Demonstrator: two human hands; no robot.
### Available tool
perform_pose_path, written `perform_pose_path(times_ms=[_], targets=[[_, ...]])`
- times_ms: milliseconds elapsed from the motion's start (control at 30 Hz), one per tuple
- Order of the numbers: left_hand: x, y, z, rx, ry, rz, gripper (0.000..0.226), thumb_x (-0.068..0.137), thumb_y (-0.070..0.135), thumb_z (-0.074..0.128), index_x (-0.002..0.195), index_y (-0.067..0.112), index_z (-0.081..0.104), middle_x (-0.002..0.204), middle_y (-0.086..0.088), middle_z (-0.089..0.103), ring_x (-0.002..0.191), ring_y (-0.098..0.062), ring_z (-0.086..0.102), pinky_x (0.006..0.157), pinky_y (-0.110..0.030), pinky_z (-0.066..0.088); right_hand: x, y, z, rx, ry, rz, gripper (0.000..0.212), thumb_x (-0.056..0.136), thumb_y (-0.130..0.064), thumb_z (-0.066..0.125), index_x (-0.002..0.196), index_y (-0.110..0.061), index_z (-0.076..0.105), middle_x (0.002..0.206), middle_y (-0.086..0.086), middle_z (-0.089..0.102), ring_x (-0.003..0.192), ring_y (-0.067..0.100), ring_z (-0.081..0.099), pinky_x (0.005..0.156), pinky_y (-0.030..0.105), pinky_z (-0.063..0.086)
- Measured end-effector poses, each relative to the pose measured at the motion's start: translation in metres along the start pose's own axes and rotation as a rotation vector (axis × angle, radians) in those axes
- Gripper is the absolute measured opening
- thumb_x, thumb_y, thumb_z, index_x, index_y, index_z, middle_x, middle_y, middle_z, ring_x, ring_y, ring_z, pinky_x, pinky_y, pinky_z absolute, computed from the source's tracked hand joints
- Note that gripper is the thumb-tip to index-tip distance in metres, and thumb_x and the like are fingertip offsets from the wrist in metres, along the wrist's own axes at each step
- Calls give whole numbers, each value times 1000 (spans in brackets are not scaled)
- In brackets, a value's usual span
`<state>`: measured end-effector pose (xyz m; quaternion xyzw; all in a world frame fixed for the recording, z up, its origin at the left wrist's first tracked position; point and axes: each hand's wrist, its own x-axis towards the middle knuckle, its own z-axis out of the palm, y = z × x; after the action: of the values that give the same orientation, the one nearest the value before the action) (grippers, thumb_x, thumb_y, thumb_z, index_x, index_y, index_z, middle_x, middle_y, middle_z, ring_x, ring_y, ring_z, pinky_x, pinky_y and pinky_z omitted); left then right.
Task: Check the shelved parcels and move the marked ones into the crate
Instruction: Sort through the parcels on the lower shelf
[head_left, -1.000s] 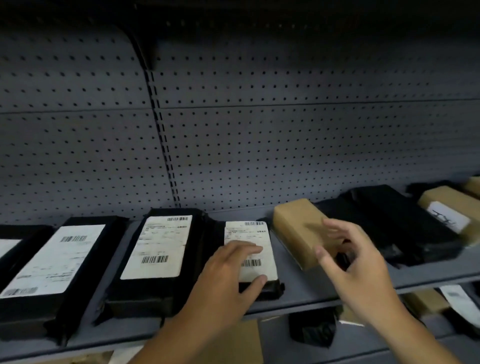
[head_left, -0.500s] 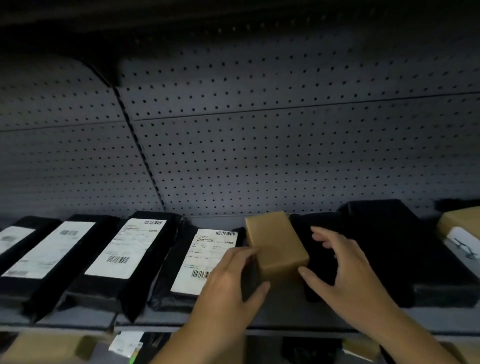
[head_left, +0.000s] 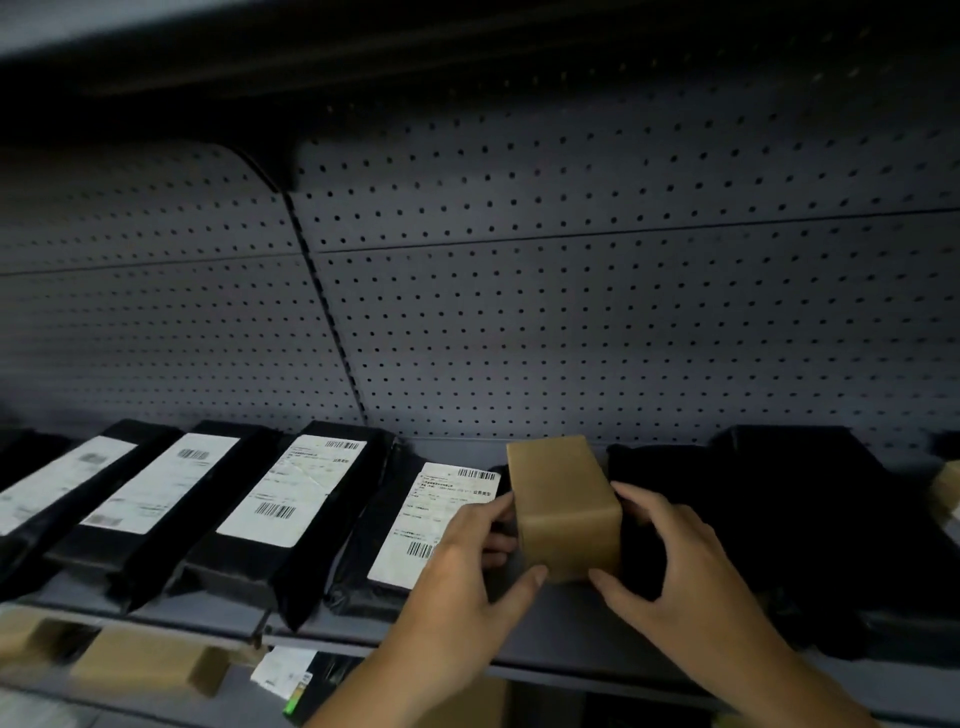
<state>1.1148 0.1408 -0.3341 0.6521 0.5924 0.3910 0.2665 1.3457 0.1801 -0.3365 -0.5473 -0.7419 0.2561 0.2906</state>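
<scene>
Grips a plain brown parcel (head_left: 563, 506) from both sides, near the middle of a grey shelf (head_left: 571, 649). With the left hand (head_left: 467, 582): fingers curled against the parcel's left face, thumb tip pressed to its near lower corner. With the right hand (head_left: 685, 571): fingers wrapped on the right face, thumb at the near lower edge. Both hands closed on it, the parcel squarely between them, long side running back toward the pegboard wall (head_left: 571, 312). Cannot tell whether it rests on the shelf or sits just clear of it. Just beside it on the left, partly behind the left hand's fingers, a black labelled parcel (head_left: 384, 540) lying flat, white barcode label facing up. Further left, three more black parcels (head_left: 332, 530) in a row, each with a white label, all angled the same way. Just right of the brown parcel, behind the right hand, dark bags (head_left: 779, 519) lying against one another. Below, on a lower level, a brown box (head_left: 145, 665), blurred.
</scene>
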Motion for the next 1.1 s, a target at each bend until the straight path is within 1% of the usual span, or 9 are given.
perform_pose_path(times_ms=[133, 267, 367, 467, 600, 700, 833, 967, 1100], targets=[[4, 1, -9, -34, 7, 36, 75, 83, 31, 83, 149, 34, 46, 123, 23, 52, 113, -7, 60, 98, -22, 50, 1, -4, -3, 43, 8, -95, 91, 73, -45, 86, 144, -57, 31, 128, -32, 45, 125, -3, 44, 106, 29, 42], [7, 6, -16, -139, -18, 41, 84, 78, 23, 89, 149, 35, 46, 124, 18, 53, 115, -9, 60, 98, -22, 52, 3, -12, -6, 87, 41, -174, 89, 78, -32, 87, 149, -47, 35, 126, -33, 46, 125, -4, 48, 105, 21, 42], [10, 8, -19, -207, -12, 64, 80, 77, 14, 90, 144, 34, 51, 123, 21, 56, 115, -11, 62, 97, -22, 53, 1, -17, -10, 159, 111, -171, 89, 79, -36, 85, 151, -46, 34, 127, -33, 51, 126, -6, 50, 102, 16, 40], [12, 13, -19, -288, 4, 68, 72, 80, 3, 86, 133, 40, 56, 121, 25, 63, 113, -8, 66, 95, -17, 52, 3, -23, -16, 276, 209, -160, 89, 75, -41, 85, 150, -46, 37, 127, -32, 58, 124, -5, 55, 104, 22, 41], [15, 10, -18, -443, 78, 18, 66, 82, -4, 81, 135, 32, 63, 117, 7, 73, 106, -17, 74, 94, -22, 55, 3, -29, -19, 240, 170, -228, 84, 73, -33, 90, 143, -44, 45, 136, -24, 55, 131, 0, 51, 108, 24, 44], [19, 13, -21, -485, 124, 47, 51, 86, 2, 78, 130, 26, 68, 111, 0, 76, 100, -18, 76, 92, -25, 57, 6, -29, -16, 219, 224, -284, 73, 79, -25, 85, 140, -41, 49, 133, -22, 54, 129, 6, 53, 108, 21, 41], [23, 20, -24, -537, 150, 88, 35, 89, 27, 79, 123, 24, 72, 112, 1, 76, 103, -11, 71, 89, -22, 55, 8, -37, -16, 252, 338, -300, 61, 80, -41, 81, 136, -36, 56, 127, -21, 56, 126, 7, 55, 104, 16, 42], [21, 19, -26, -488, 79, 125, 53, 85, 42, 75, 135, 27, 66, 116, 6, 69, 116, -15, 66, 99, -22, 50, 5, -43, -17, 339, 383, -229, 49, 80, -50, 77, 125, -38, 61, 118, -20, 61, 119, 0, 58, 95, 15, 47], [19, 11, -23, -403, -2, 135, 62, 91, 32, 78, 148, 33, 54, 136, 4, 61, 135, -21, 56, 116, -37, 42, 4, -46, -14, 405, 401, -174, 43, 79, -49, 76, 119, -35, 65, 114, -17, 66, 113, 2, 62, 93, 17, 50]])
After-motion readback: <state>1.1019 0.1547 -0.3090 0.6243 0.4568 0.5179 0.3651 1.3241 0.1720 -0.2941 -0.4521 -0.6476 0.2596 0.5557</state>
